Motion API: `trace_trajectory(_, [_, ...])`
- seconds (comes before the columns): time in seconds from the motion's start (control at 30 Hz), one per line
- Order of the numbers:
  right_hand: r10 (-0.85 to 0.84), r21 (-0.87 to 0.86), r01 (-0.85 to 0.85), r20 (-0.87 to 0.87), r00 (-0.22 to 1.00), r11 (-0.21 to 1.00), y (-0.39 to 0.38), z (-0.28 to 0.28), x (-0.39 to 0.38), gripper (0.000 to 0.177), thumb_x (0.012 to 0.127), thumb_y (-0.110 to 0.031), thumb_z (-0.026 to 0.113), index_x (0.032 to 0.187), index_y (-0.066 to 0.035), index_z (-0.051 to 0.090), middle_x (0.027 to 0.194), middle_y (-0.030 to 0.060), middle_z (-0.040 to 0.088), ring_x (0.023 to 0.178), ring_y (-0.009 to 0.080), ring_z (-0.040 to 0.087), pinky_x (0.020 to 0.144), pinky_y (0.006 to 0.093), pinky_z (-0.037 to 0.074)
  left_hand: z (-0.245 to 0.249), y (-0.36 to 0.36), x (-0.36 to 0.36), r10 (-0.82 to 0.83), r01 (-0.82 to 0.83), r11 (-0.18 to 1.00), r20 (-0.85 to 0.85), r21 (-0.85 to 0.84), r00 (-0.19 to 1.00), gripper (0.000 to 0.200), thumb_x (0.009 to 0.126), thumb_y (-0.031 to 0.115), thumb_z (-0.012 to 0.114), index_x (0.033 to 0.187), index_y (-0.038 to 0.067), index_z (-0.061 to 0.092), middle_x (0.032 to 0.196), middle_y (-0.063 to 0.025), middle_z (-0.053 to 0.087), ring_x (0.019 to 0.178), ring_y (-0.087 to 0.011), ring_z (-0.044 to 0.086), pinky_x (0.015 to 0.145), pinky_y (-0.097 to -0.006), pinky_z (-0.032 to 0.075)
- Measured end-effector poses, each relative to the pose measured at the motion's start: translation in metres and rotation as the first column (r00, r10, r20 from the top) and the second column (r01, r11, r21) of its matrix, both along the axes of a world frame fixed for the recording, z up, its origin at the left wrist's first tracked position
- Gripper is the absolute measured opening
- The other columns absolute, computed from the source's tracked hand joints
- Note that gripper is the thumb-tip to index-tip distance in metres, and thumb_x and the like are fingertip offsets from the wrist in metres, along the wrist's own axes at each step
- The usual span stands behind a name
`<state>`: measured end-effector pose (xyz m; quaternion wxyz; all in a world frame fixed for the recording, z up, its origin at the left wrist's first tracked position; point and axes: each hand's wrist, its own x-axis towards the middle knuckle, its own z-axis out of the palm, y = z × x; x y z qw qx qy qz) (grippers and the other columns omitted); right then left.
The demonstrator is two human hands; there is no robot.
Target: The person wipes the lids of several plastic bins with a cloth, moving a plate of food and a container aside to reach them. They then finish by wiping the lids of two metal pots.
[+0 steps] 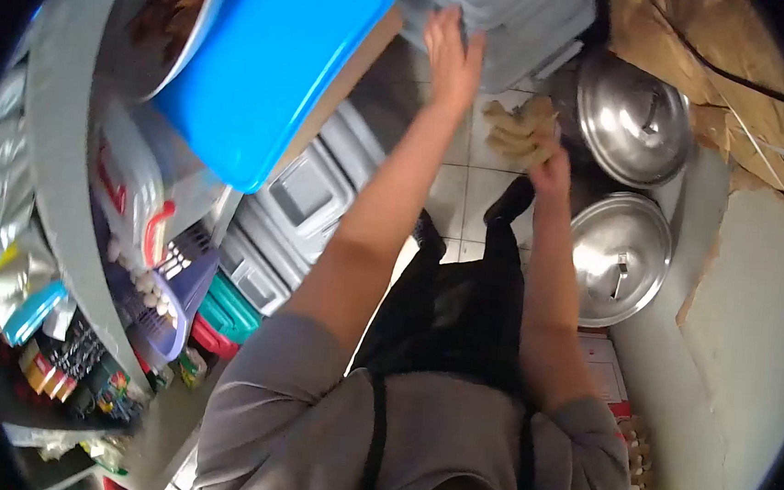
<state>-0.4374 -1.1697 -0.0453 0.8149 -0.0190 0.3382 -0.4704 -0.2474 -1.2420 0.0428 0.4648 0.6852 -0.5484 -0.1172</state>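
Observation:
My right hand (551, 168) is closed on the near end of a tan, lobed bunch (522, 131) with several curved, finger-like parts. Blur hides its exact kind. The bunch is over the pale tiled floor, above my right shoe (510, 200). My left hand (454, 58) reaches forward with its fingers spread and nothing in it. It overlaps the near left side of a translucent grey plastic bin (527, 48) in this view.
Two steel pot lids (619, 256) stand at the right by the wall. A blue lid (277, 61) juts out at left, over grey lidded boxes (299, 192). Farther left, a shelf (47, 117) holds a purple basket (169, 333) and packets. Brown paper (693, 48) lies top right.

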Motion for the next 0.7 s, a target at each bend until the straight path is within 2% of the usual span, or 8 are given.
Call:
trace_trajectory(0.17, [0.272,0.125,-0.273,0.028,0.962,0.954,0.118,-0.067,0.115,0.034,0.077,-0.014,0.051,0.109,-0.003,0.048,0.1,0.0126,0.053,0.099,0.0227,0.048,0.085,0.0336,0.038,0.036,0.234,0.026,-0.003,-0.006,0.981,0.044,0.194,0.999,0.03,0.076,0.011,0.045,0.104,0.002,0.048,0.109,-0.0132,0.048,0.112,-0.0317,0.034,0.095,-0.0408,0.021])
trace_trajectory(0.2, [0.38,0.118,-0.364,-0.169,0.909,0.924,0.119,-0.061,0.136,0.034,0.079,-0.019,0.048,0.109,-0.002,0.048,0.101,0.0136,0.053,0.099,0.0237,0.048,0.085,0.0332,0.038,0.03,0.279,0.037,0.08,-0.099,0.959,0.08,0.266,0.994,0.034,0.072,0.008,0.047,0.105,0.002,0.046,0.109,-0.0147,0.046,0.108,-0.033,0.036,0.094,-0.043,0.021])
trace_trajectory(0.33, [0.517,0.245,-0.641,-0.809,0.278,0.728,0.125,-0.026,0.194,0.048,0.086,-0.039,0.035,0.107,0.002,0.049,0.108,0.0179,0.051,0.1,0.0278,0.049,0.086,0.0315,0.036,0.01,0.401,0.09,0.665,-0.655,0.619,0.154,0.433,0.731,0.031,0.073,0.002,0.048,0.103,-0.002,0.043,0.102,-0.0175,0.043,0.098,-0.0301,0.038,0.087,-0.0394,0.026])
trace_trajectory(0.43, [0.459,0.159,-0.669,-0.836,0.3,0.726,0.134,-0.004,0.183,0.052,0.086,-0.043,0.032,0.105,0.002,0.05,0.106,0.0186,0.052,0.099,0.0287,0.049,0.084,0.0312,0.037,-0.033,0.437,0.129,0.842,-0.689,0.39,0.066,0.611,0.535,0.033,0.08,0.019,0.045,0.104,-0.003,0.044,0.106,-0.0202,0.041,0.1,-0.0323,0.036,0.088,-0.0387,0.027])
trace_trajectory(0.47, [0.304,0.044,-0.692,-0.917,0.258,0.721,0.14,-0.018,0.183,0.051,0.086,-0.043,0.033,0.106,0.001,0.05,0.1,0.0182,0.055,0.093,0.0289,0.052,0.079,0.033,0.039,-0.046,0.441,0.137,0.849,-0.693,0.387,0.059,0.608,0.526,0.033,0.08,0.019,0.045,0.104,-0.003,0.044,0.106,-0.0202,0.041,0.1,-0.0323,0.036,0.088,-0.0387,0.027])
trace_trajectory(0.57, [0.377,0.025,-0.615,-0.81,0.45,0.788,0.156,-0.004,0.173,0.051,0.086,-0.043,0.033,0.105,0.0,0.05,0.095,0.0171,0.056,0.087,0.029,0.053,0.075,0.0351,0.041,-0.059,0.45,0.158,0.845,-0.581,0.301,0.071,0.756,0.53,0.04,0.081,0.03,0.042,0.106,-0.002,0.045,0.104,-0.0248,0.042,0.1,-0.0329,0.037,0.088,-0.0388,0.029])
trace_trajectory(0.63, [0.41,0.099,-0.597,-0.814,0.412,0.796,0.168,0.015,0.162,0.048,0.086,-0.042,0.033,0.104,0.0,0.051,0.093,0.0168,0.057,0.085,0.0288,0.054,0.074,0.0355,0.041,-0.048,0.454,0.162,0.508,-0.478,0.402,0.245,0.781,0.826,0.044,0.08,0.035,0.041,0.104,-0.001,0.049,0.099,-0.0256,0.047,0.095,-0.0334,0.044,0.084,-0.0388,0.034])
trace_trajectory(0.7, [0.479,0.248,-0.542,-0.809,0.34,0.803,0.168,0.03,0.154,0.044,0.086,-0.039,0.034,0.101,-0.001,0.053,0.089,0.0162,0.058,0.081,0.0283,0.055,0.07,0.0363,0.042,-0.038,0.454,0.165,0.629,-0.567,0.383,0.243,0.729,0.738,0.041,0.08,0.035,0.044,0.099,-0.001,0.052,0.099,-0.0226,0.051,0.089,-0.0345,0.049,0.079,-0.0396,0.038])
